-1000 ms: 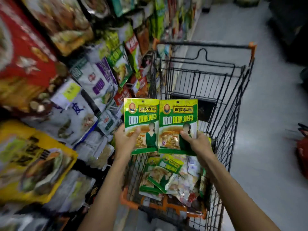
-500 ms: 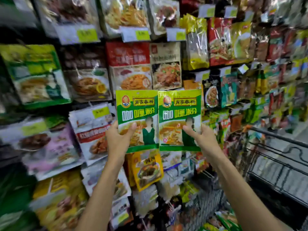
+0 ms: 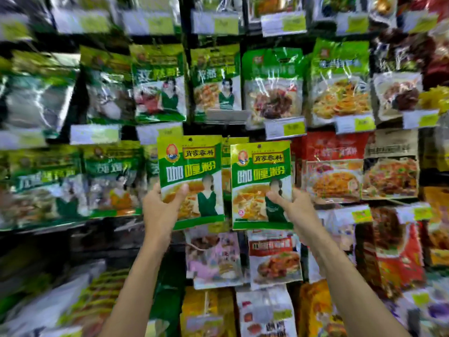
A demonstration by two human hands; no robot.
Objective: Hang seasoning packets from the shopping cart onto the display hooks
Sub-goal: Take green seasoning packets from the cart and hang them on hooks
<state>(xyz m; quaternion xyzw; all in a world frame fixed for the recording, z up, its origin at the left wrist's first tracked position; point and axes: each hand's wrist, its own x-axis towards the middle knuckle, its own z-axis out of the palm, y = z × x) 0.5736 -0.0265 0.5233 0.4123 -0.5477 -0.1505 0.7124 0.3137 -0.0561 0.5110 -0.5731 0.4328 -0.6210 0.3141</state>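
Observation:
I hold two matching green and yellow seasoning packets up against the display wall. My left hand (image 3: 162, 207) grips the left packet (image 3: 190, 166) by its lower left corner, thumb across the front. My right hand (image 3: 295, 207) grips the right packet (image 3: 261, 171) by its lower right corner. The two packets stand upright side by side, a narrow gap between them. Behind that gap hangs another packet of the same green kind (image 3: 226, 154), mostly hidden. The hooks themselves are hidden by the packets. The shopping cart is out of view.
The wall is packed with hanging packets: green ones (image 3: 160, 83) above and to the left, red and brown ones (image 3: 335, 171) to the right, pink and red ones (image 3: 274, 259) below. Yellow-and-white price tags (image 3: 285, 127) stick out from the hook ends.
My view has swung from the cart to the display wall. Both hands have lifted the packets up to the green row, and the packets have drawn slightly apart.

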